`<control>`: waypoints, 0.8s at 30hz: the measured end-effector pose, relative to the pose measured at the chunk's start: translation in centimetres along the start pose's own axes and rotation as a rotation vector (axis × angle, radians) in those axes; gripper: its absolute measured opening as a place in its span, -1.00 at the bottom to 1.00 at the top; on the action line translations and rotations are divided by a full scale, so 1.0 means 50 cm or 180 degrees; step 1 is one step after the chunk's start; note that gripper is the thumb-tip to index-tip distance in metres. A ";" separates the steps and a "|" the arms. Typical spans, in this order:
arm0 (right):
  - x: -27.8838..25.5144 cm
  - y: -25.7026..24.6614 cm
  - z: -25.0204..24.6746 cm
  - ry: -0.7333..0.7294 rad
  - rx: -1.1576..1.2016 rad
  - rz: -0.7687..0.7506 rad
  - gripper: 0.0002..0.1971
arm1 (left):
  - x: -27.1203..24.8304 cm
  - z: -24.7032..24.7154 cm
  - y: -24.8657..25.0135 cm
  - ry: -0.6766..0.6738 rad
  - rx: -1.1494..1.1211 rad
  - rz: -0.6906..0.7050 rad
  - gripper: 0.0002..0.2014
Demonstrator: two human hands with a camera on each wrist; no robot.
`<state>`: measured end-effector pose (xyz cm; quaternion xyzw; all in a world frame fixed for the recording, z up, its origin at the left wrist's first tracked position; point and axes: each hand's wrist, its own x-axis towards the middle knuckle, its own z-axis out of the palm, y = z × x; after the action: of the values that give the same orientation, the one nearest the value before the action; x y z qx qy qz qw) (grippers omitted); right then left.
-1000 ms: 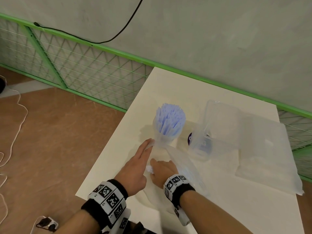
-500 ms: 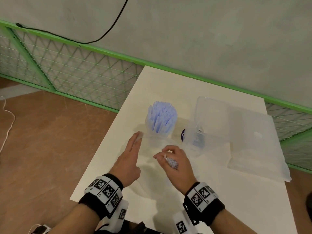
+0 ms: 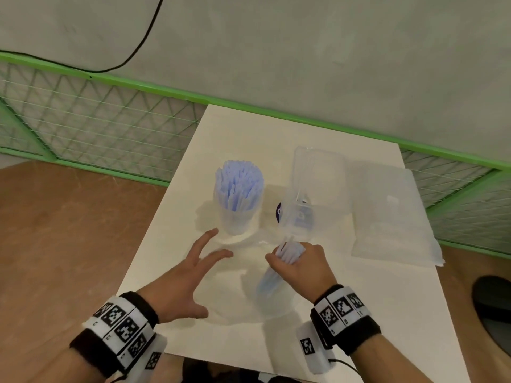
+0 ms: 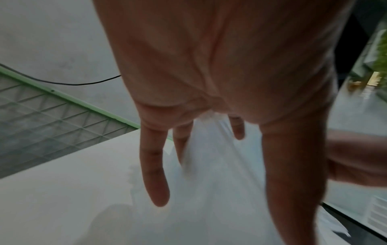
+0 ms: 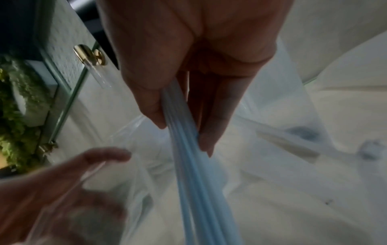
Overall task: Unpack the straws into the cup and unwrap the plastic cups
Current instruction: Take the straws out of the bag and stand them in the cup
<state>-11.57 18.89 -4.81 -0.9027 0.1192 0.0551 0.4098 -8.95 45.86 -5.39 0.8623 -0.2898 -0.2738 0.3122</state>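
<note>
A clear cup (image 3: 237,217) stands upright on the white table (image 3: 359,313), packed with pale blue straws (image 3: 238,186). My right hand (image 3: 300,265) grips a small bundle of blue straws (image 3: 269,280) (image 5: 194,165), thumb and fingers pinching it near its top end while the rest hangs down over a clear plastic straw bag (image 3: 249,294) lying flat in front of me. My left hand (image 3: 190,275) hovers with spread, straight fingers (image 4: 155,174) over the left part of that bag, just short of the cup. Wrapped clear plastic cups (image 3: 304,205) lie to the right of the straw cup.
A flat translucent plastic package (image 3: 392,217) lies at the table's right side. A dark round label (image 3: 279,212) shows behind the wrapped cups. A green mesh fence (image 3: 96,128) and a grey wall run behind the table. A dark object (image 3: 495,313) sits on the floor at right.
My right hand has lifted a bundle of straws out of the bag and raised it toward the cup. My left hand has let go of the bag edge and spread open.
</note>
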 end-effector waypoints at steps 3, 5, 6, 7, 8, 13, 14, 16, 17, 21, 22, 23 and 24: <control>-0.022 -0.044 -0.030 0.0087 0.0534 0.0111 -0.68 | -0.014 -0.001 -0.004 -0.0042 0.0142 0.0116 -0.13; -0.041 -0.084 -0.057 0.0190 0.1225 0.0213 -0.83 | -0.014 0.006 -0.006 0.0253 0.0095 0.0235 -0.10; -0.050 -0.105 -0.075 0.0297 0.1527 0.0157 -0.88 | -0.012 0.011 -0.005 0.0442 -0.0055 0.0231 -0.06; -0.057 -0.124 -0.095 0.0453 0.1694 -0.0006 -0.90 | -0.009 0.016 -0.005 0.0647 -0.0217 0.0174 -0.02; -0.061 -0.140 -0.119 0.0644 0.1751 -0.0218 -0.91 | -0.004 0.022 -0.006 0.0822 -0.0286 0.0080 0.01; -0.048 -0.126 -0.182 0.1541 0.1266 -0.0840 -0.88 | 0.014 0.068 -0.024 0.0878 0.1027 0.0465 -0.11; -0.043 -0.105 -0.172 0.1584 0.1164 -0.0728 -0.90 | 0.013 0.089 -0.038 0.0747 0.1493 0.0577 -0.21; -0.033 -0.059 -0.132 0.1547 0.0680 -0.0416 -0.87 | 0.010 0.135 -0.056 0.0450 0.2238 0.0667 -0.41; -0.029 -0.036 -0.108 0.1406 0.0325 -0.0249 -0.84 | 0.007 0.152 -0.060 0.0183 0.2486 0.0586 -0.51; -0.021 0.039 -0.023 0.0691 -0.0443 0.0245 -0.73 | 0.010 0.193 -0.057 -0.0701 0.2720 0.0108 -0.49; -0.018 0.048 -0.012 0.0569 -0.0462 0.0340 -0.73 | 0.017 0.198 -0.064 -0.0675 0.2657 -0.0021 -0.45; -0.014 0.055 -0.006 0.0467 -0.0483 0.0426 -0.75 | 0.027 0.198 -0.068 -0.0701 0.2560 -0.0113 -0.40; -0.011 0.059 -0.004 0.0403 -0.0502 0.0469 -0.76 | 0.039 0.193 -0.063 -0.0723 0.2511 -0.0161 -0.34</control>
<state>-12.86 16.95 -6.71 -0.9226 0.2062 0.0373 0.3239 -12.88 42.88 -14.46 0.8871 -0.3838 -0.2427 -0.0831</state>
